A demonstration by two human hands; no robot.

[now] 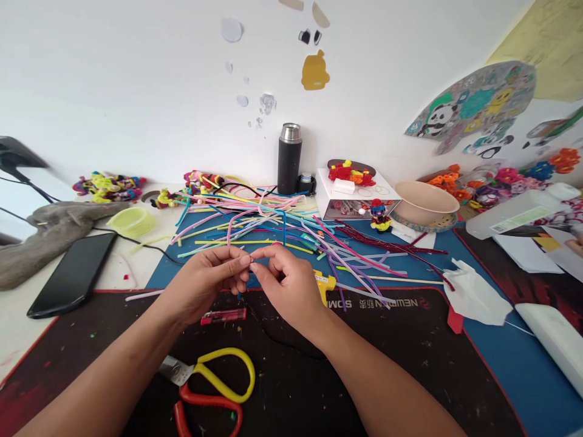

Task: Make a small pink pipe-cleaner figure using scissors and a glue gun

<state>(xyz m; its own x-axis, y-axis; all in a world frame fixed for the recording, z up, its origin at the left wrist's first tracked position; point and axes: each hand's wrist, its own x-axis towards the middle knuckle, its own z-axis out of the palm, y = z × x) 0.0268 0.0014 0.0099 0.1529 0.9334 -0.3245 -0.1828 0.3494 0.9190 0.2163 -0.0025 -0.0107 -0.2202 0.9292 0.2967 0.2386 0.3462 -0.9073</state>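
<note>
My left hand (214,279) and my right hand (291,288) meet fingertip to fingertip above the front of the mat. Both are closed in a pinch on something tiny and dark, too small to name. A short blue bit shows just under the left fingers. Below them lies a red lighter (223,316). Scissors (218,382) with one yellow and one red handle rest nearer to me, their blades partly behind my left forearm. Beyond the fingers spreads a loose heap of colourful pipe cleaners (255,227). A yellow glue gun (324,284) is partly hidden by my right hand.
A black flask (289,161) stands against the wall beside a white box (355,197). Further right are a beige bowl (426,203) and a plastic bottle (519,212). A phone (73,273) and driftwood (50,233) lie left. Crumpled tissue (476,291) sits at the mat's right edge.
</note>
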